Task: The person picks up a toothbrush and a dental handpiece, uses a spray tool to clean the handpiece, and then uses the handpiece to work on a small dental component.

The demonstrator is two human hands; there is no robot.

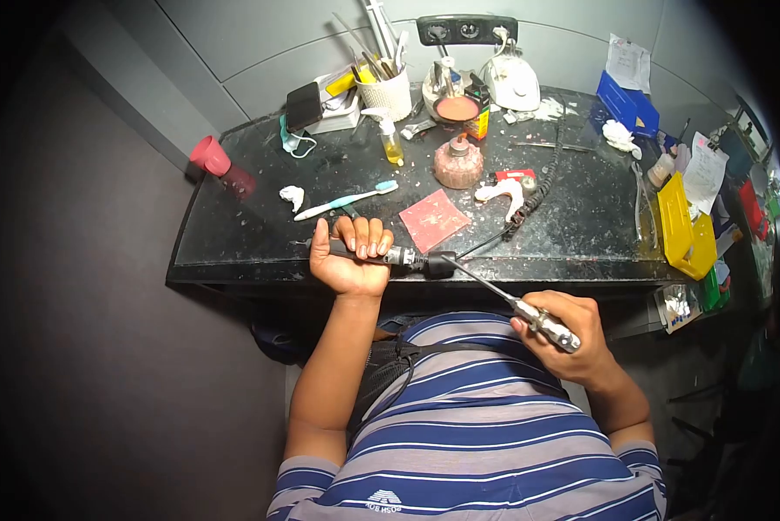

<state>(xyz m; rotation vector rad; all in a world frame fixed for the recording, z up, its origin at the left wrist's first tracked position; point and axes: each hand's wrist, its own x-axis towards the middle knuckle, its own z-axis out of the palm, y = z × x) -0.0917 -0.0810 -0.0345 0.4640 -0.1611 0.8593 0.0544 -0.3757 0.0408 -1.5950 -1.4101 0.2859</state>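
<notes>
My left hand [355, 259] is wrapped round a dark rotary handpiece [400, 256], held level over the bench's front edge. A black cap-like end [442, 263] faces right, with a coiled cord [537, 195] beside it. In my right hand [565, 334] is a screwdriver [492, 286], its handle shiny and its shank slanting up-left. The screwdriver's tip meets the black end of the handpiece; whether it sits inside cannot be made out. Just beyond my left hand lies a toothbrush [346, 201]. A pink square sheet [435, 220] rests behind the handpiece.
On the speckled black bench [320, 243] stand a pink cup [209, 156], a pump bottle [391, 143], a pink jar [458, 163] and a white tool holder [385, 94]. Blue [628, 106] and yellow [687, 230] bins line the right side. A socket strip [468, 31] is on the wall.
</notes>
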